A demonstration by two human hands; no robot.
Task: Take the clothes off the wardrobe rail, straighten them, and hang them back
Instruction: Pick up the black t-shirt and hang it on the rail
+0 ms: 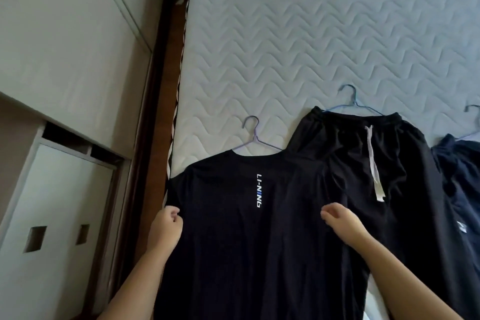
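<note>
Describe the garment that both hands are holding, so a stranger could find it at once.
On the quilted pale mattress lie three dark garments on wire hangers. It is the leftmost one, a black short-sleeved T-shirt. Only it has white vertical lettering.

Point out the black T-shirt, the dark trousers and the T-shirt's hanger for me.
black T-shirt (233, 215): head view, on the chest left of the white lettering.
dark trousers (405, 163): head view, on the upper leg right of the drawstring.
T-shirt's hanger (255, 135): head view, on the neck below the hook.

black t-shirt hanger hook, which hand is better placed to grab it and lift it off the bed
Probably the left hand: the hanger hook lies nearer its side, while the right hand pinches the black t-shirt beside the trousers.
</note>
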